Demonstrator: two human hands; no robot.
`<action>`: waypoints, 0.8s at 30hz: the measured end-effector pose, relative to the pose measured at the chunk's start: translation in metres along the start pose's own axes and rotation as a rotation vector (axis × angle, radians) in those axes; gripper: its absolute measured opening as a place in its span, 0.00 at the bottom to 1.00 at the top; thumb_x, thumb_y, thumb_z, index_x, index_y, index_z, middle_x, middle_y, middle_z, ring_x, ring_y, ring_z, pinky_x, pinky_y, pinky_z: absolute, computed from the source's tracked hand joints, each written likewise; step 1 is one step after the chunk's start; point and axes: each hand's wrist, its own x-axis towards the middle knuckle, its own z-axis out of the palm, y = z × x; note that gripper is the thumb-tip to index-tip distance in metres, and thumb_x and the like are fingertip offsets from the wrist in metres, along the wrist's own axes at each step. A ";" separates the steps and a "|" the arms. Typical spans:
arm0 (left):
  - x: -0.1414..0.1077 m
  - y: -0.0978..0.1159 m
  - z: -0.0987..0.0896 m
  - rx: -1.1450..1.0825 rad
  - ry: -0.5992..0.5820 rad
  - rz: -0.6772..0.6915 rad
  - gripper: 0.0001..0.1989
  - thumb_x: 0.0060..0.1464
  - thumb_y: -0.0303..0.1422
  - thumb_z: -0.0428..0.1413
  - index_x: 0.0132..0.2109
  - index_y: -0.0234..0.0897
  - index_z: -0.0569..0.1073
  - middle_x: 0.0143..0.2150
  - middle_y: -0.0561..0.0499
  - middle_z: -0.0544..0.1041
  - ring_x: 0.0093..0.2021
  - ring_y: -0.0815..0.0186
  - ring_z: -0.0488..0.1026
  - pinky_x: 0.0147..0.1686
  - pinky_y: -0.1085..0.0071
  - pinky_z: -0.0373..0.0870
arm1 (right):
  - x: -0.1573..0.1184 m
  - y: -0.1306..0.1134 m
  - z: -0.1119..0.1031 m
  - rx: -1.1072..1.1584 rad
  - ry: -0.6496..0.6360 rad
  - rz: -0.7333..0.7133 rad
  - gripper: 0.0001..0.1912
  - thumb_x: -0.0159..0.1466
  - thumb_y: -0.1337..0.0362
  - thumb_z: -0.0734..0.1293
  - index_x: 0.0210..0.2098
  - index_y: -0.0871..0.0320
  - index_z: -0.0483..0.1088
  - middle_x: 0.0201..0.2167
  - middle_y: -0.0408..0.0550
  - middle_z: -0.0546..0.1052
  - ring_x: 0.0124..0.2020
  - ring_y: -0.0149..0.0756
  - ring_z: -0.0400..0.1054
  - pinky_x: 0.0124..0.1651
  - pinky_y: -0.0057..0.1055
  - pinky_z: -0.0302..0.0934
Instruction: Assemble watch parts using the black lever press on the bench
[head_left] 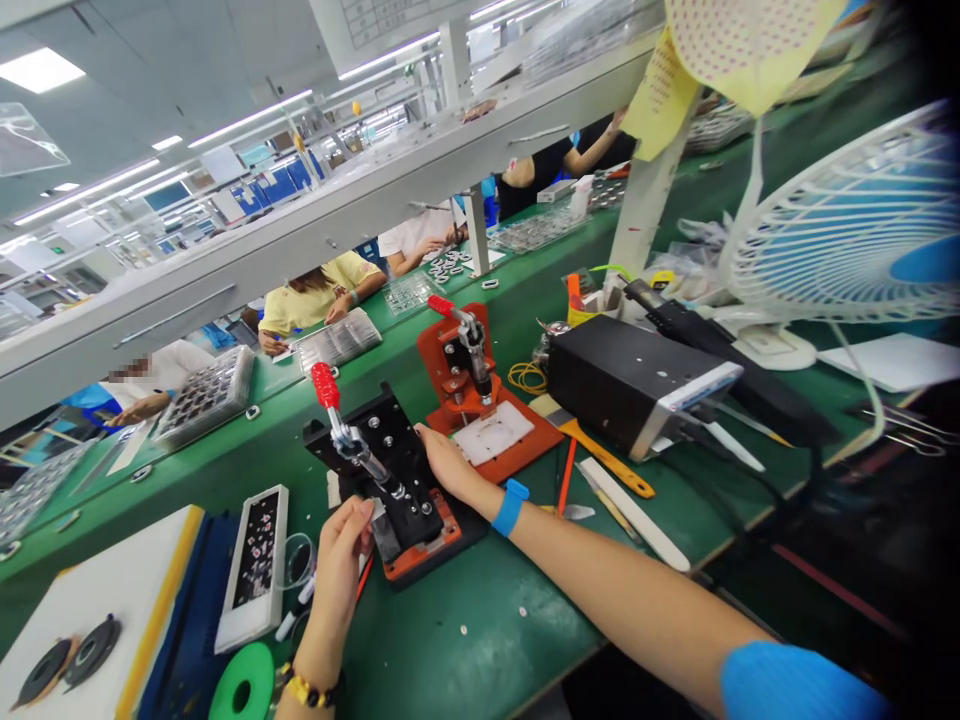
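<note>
Two toggle-clamp jigs stand on the green bench mat (480,620). The nearer jig (382,470) has a black plate on an orange base, and its clamp arm ends in a red handle (325,385). My right hand (450,465), wearing a blue wristband, lies with flat fingers on the far edge of the black plate. My left hand (341,560), with a beaded bracelet, is curled against the jig's near left side, and its fingertips hide what they touch. Behind stands the second jig (480,400), orange with a white pad and a red-handled clamp.
A black bench machine (637,385) and a white fan (847,215) stand to the right. Spatulas (604,460) lie between them and my right arm. To the left are a white card of small pieces (255,565) and a green spool (244,685). Co-workers sit beyond a white shelf (300,235).
</note>
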 end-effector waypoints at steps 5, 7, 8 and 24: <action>0.001 -0.004 0.000 0.068 0.011 0.003 0.33 0.49 0.58 0.68 0.23 0.37 0.61 0.22 0.57 0.58 0.25 0.72 0.56 0.25 0.75 0.53 | 0.000 -0.001 0.000 -0.001 -0.012 0.018 0.24 0.73 0.49 0.53 0.37 0.54 0.74 0.45 0.53 0.81 0.53 0.50 0.73 0.64 0.47 0.61; -0.001 -0.004 0.002 0.096 0.042 0.013 0.34 0.50 0.59 0.67 0.23 0.37 0.60 0.22 0.57 0.57 0.24 0.72 0.55 0.25 0.75 0.53 | 0.000 -0.001 0.000 -0.005 -0.014 0.019 0.25 0.73 0.49 0.53 0.36 0.55 0.74 0.45 0.53 0.82 0.53 0.50 0.74 0.64 0.47 0.61; -0.002 -0.004 0.003 0.123 0.073 0.033 0.35 0.50 0.60 0.66 0.22 0.38 0.59 0.21 0.58 0.57 0.24 0.72 0.54 0.24 0.74 0.52 | 0.000 -0.001 0.000 -0.007 -0.015 0.018 0.25 0.74 0.49 0.53 0.36 0.55 0.74 0.44 0.53 0.82 0.52 0.50 0.74 0.64 0.47 0.62; -0.033 -0.002 0.017 0.471 0.292 0.762 0.13 0.69 0.43 0.56 0.44 0.38 0.75 0.39 0.49 0.76 0.38 0.63 0.74 0.38 0.70 0.73 | 0.000 -0.002 -0.001 -0.021 -0.023 0.034 0.22 0.74 0.54 0.53 0.35 0.53 0.73 0.41 0.50 0.82 0.50 0.47 0.74 0.66 0.45 0.61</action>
